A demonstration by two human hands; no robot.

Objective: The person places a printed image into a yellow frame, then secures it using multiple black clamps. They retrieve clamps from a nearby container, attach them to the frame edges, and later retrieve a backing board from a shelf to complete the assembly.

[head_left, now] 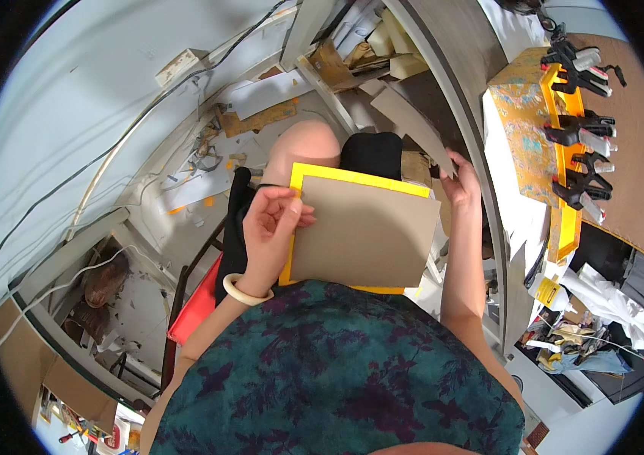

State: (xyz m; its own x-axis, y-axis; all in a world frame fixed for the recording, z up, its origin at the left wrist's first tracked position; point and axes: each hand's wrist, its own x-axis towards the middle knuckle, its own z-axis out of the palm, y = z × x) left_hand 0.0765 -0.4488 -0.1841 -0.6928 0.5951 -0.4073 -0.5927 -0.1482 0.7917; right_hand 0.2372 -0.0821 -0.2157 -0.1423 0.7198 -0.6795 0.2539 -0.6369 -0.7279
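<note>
A grey-brown cardboard sheet (367, 235) lies over a yellow sheet (360, 177) on my lap, and the yellow shows along its top, left and bottom edges. My left hand (273, 224) is at the left edge, fingers curled and thumb drawn in over the border. Whatever may be between those fingers is hidden. At the right, my right hand (462, 182) grips the lower end of a long grey cardboard piece (411, 121), which slants up and to the left beside a curved-looking grey table edge.
On the right, a patterned box (523, 136) stands by a yellow frame (565, 235) with several black spring clamps (584, 136). A white bottle (552, 293) is below them. Paper scraps (261, 95) litter the floor ahead. A red object (194, 307) sits left of my lap.
</note>
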